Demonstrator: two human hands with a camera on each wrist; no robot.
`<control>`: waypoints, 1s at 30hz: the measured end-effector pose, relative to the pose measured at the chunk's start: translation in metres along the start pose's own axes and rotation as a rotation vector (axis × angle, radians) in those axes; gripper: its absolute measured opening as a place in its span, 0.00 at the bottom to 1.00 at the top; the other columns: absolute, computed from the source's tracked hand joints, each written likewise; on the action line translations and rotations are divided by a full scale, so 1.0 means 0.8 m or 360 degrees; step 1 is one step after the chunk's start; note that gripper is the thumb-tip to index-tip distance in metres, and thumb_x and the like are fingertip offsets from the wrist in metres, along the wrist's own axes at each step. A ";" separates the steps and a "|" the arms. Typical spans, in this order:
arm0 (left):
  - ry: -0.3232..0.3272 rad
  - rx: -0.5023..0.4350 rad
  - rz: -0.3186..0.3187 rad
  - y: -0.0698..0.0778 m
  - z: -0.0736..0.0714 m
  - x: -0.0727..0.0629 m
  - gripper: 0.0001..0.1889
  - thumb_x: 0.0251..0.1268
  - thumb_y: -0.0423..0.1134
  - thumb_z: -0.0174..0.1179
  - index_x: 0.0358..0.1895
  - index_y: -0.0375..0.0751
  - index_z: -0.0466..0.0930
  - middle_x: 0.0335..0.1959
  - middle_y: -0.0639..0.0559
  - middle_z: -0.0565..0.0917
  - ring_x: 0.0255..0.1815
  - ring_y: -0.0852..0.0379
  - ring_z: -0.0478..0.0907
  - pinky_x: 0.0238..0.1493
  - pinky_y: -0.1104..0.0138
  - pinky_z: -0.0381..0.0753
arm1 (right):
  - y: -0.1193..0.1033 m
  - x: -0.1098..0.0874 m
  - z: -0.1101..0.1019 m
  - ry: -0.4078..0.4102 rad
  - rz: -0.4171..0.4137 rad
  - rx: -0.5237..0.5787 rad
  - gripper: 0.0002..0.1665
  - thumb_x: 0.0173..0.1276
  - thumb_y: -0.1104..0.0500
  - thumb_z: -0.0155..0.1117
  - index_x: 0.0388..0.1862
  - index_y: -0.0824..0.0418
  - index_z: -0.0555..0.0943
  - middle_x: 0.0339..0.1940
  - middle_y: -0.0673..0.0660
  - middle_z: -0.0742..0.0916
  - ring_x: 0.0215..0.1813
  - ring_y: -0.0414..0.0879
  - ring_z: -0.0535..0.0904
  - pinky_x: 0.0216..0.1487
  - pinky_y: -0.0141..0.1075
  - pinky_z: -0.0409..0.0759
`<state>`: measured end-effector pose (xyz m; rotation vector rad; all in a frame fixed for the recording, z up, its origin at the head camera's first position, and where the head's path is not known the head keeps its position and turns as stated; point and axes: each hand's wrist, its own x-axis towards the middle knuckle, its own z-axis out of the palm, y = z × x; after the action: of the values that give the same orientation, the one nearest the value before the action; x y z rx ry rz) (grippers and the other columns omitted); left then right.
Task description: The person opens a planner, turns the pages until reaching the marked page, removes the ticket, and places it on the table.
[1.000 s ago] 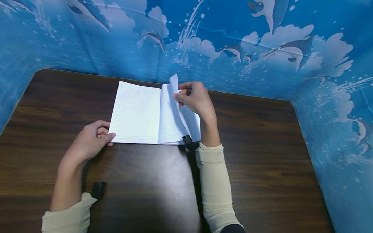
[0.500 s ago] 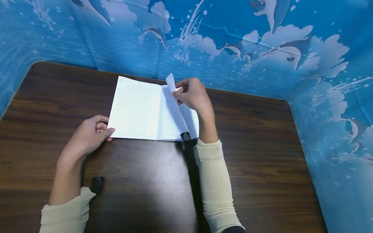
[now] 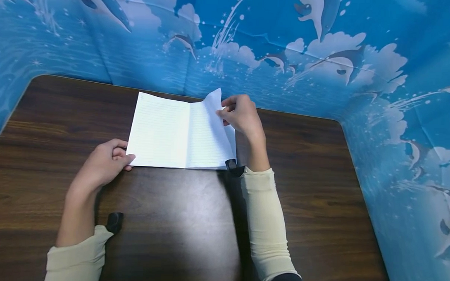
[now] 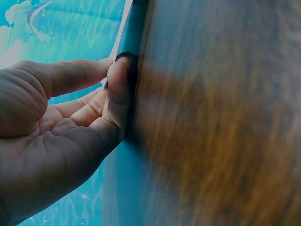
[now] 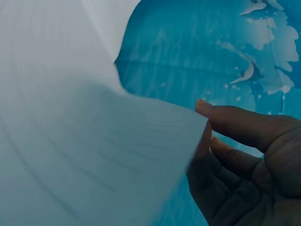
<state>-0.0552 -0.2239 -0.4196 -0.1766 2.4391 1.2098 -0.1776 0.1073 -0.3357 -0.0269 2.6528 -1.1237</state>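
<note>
An open ruled notebook [image 3: 159, 132] lies on the table in the head view, its white pages facing up. My left hand [image 3: 107, 160] pinches its lower left corner, thumb on top and fingers beneath. In the left wrist view, the left hand [image 4: 61, 117] holds the notebook's thin edge low by the wood. At the upper right, my right hand [image 3: 244, 116] pinches the outer edge of a lifted page [image 3: 212, 127], which curves upward at its top corner. The right wrist view has the page's corner between the thumb and finger of the right hand [image 5: 244, 160].
A dark wood-grain table [image 3: 316, 201] carries the notebook near its far edge. Behind and to the right hangs a blue curtain [image 3: 139, 50] printed with dolphins. Black wrist cameras [image 3: 115, 222] sit at both cuffs, and the right one touches or overlaps the notebook's lower edge in view.
The right hand has shifted right with the pinched page, which now spreads wider over the right half. The left hand keeps its hold on the corner. The head view has shifted slightly.
</note>
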 end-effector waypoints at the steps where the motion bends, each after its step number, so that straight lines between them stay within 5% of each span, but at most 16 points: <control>1: -0.0002 0.0001 0.0004 0.000 0.000 0.000 0.31 0.85 0.39 0.56 0.78 0.20 0.60 0.46 0.37 0.87 0.35 0.62 0.84 0.37 0.70 0.75 | 0.003 0.000 -0.003 0.0007 0.0009 -0.0018 0.19 0.78 0.58 0.71 0.62 0.66 0.85 0.42 0.62 0.91 0.40 0.54 0.93 0.49 0.43 0.88; 8: 0.0010 0.0012 0.0016 0.000 0.002 0.000 0.31 0.84 0.40 0.57 0.77 0.22 0.62 0.46 0.38 0.89 0.35 0.61 0.85 0.39 0.71 0.74 | 0.024 0.010 -0.017 -0.0008 0.0080 -0.0095 0.17 0.77 0.59 0.71 0.59 0.65 0.84 0.43 0.64 0.89 0.46 0.62 0.91 0.42 0.41 0.84; 15: 0.0024 0.0022 0.0037 -0.002 0.004 0.002 0.30 0.85 0.41 0.57 0.77 0.22 0.62 0.43 0.40 0.89 0.34 0.60 0.85 0.38 0.73 0.73 | 0.037 0.016 -0.026 -0.0090 0.0119 0.0005 0.13 0.76 0.59 0.72 0.51 0.67 0.85 0.44 0.64 0.89 0.49 0.64 0.91 0.54 0.50 0.89; 30: 0.0030 0.0013 0.0036 -0.001 0.005 0.002 0.30 0.85 0.39 0.57 0.77 0.21 0.61 0.49 0.32 0.89 0.34 0.61 0.85 0.37 0.74 0.74 | 0.010 0.023 -0.039 -0.0225 0.0153 0.0075 0.09 0.75 0.62 0.73 0.44 0.67 0.84 0.40 0.63 0.88 0.37 0.50 0.92 0.57 0.50 0.89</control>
<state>-0.0556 -0.2212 -0.4231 -0.1590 2.4679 1.2131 -0.2021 0.1330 -0.3250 0.0284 2.4753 -1.1104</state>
